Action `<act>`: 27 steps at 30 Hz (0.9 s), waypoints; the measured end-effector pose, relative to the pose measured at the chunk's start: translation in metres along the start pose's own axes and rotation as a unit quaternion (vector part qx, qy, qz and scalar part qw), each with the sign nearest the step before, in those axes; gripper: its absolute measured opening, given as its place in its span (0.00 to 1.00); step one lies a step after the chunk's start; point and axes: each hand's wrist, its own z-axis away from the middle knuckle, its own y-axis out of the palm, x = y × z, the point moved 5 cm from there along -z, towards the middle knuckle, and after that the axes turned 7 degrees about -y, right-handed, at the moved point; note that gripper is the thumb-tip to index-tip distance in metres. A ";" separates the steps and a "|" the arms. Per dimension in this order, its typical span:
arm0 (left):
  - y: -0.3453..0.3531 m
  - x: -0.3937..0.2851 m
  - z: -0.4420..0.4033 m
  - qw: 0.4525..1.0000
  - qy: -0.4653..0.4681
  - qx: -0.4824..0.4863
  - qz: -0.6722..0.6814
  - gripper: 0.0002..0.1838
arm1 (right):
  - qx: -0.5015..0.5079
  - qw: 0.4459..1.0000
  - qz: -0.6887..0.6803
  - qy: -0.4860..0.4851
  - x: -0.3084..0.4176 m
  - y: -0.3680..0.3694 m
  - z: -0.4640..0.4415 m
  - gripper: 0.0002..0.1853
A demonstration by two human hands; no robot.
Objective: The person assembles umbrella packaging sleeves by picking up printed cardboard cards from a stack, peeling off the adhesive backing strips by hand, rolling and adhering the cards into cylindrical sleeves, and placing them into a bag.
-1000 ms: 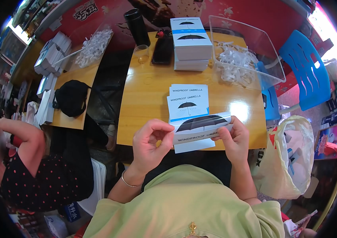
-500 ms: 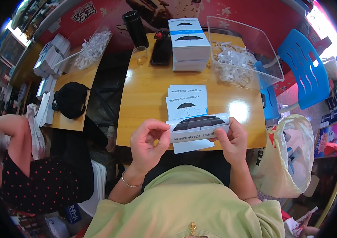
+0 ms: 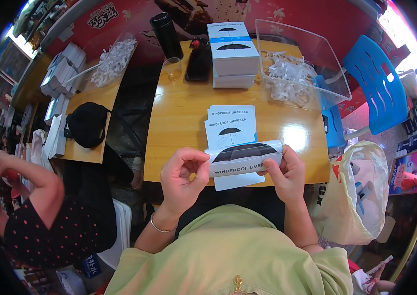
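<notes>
A curled white printed sheet (image 3: pixel 245 160), with a black umbrella picture and the words "WINDPROOF UMBRELLA" partly covered by a thumb, spans both my hands above the table's near edge. My left hand (image 3: pixel 184 174) pinches its left end between thumb and fingertips. On the right end, my right hand (image 3: pixel 287 176) grips it, thumb in front and fingers behind. Just beyond and partly under it lie a few flat sheets (image 3: pixel 231 124) with the same lettering. A piece of white paper (image 3: pixel 239 182) shows below the curled sheet.
At the table's (image 3: pixel 184 123) far side are a tall stack of printed sheets (image 3: pixel 235 59), a black flask (image 3: pixel 167 35), a dark phone-like object (image 3: pixel 198 64) and a clear bin (image 3: pixel 311 96) of paper strips. A bag (image 3: pixel 365 216) stands right. Another person (image 3: pixel 56 221) sits left near a black cap (image 3: pixel 88 124).
My hands and the curled sheet stay almost in place. At the left, the other person's arm has shifted, and their hands now show near the left edge.
</notes>
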 end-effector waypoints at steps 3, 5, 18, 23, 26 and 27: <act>0.000 0.001 -0.001 1.000 0.002 -0.001 -0.001 0.08 | -0.001 1.000 -0.002 0.002 -0.001 0.000 0.000 0.10; 0.000 0.000 -0.001 1.000 0.004 -0.002 -0.005 0.08 | -0.012 1.000 -0.011 0.007 -0.001 -0.001 0.000 0.10; 0.002 -0.007 0.001 0.998 0.060 -0.002 -0.035 0.09 | -0.044 0.998 -0.052 0.017 -0.003 -0.002 -0.001 0.08; 0.003 -0.015 0.001 0.989 0.127 -0.005 -0.076 0.09 | -0.053 0.997 -0.046 0.020 -0.006 -0.003 -0.002 0.08; 0.004 -0.019 0.001 0.982 0.161 -0.012 -0.097 0.09 | -0.054 0.998 -0.036 0.019 -0.003 -0.002 -0.003 0.08; 0.005 -0.020 0.001 0.980 0.169 -0.015 -0.101 0.09 | -0.056 0.998 -0.040 0.015 -0.002 -0.001 -0.004 0.08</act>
